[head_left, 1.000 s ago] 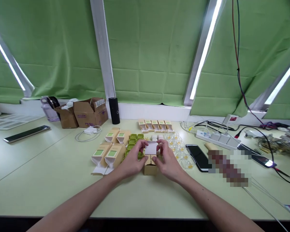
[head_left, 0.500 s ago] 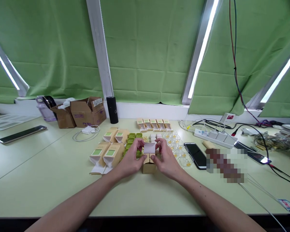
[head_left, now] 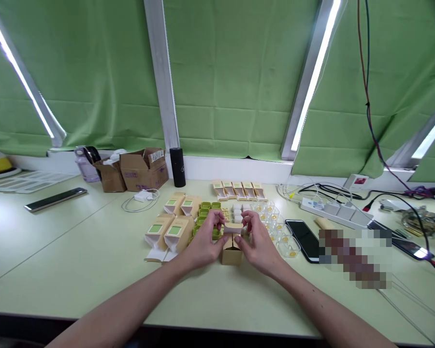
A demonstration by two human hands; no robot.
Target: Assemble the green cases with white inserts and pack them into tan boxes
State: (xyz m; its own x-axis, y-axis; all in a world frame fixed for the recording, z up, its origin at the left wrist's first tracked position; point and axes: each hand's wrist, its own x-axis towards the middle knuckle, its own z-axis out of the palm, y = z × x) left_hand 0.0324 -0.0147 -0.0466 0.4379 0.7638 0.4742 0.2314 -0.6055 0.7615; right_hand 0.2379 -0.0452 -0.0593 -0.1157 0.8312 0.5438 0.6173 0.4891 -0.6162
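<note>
A small tan cardboard box (head_left: pixel 231 250) stands upright on the pale green table (head_left: pixel 76 270), right in front of me. My left hand (head_left: pixel 203 239) pinches the left side of its top flap, fingers curled round it. My right hand (head_left: pixel 258 241) grips the right side of the same flap, which is folded down over the opening. Left of the box lie several tan boxes with green labels (head_left: pixel 168 231). Behind my hands sit small green tubs (head_left: pixel 205 211) and white pieces (head_left: pixel 238 210); clear cups with yellow bits (head_left: pixel 281 237) are to the right.
A row of small boxes (head_left: pixel 239 189) lies further back. A black cylinder (head_left: pixel 177 167), brown cartons (head_left: pixel 143 168) and a white charger (head_left: pixel 142 196) stand at the back left. Two phones (head_left: pixel 305 234), a power strip (head_left: pixel 335 209) and cables lie at the right. Green blinds hang behind.
The white flap that stood up between my fingers is now folded down over the box top. Both hands have stayed at the box; the view has shifted slightly.
</note>
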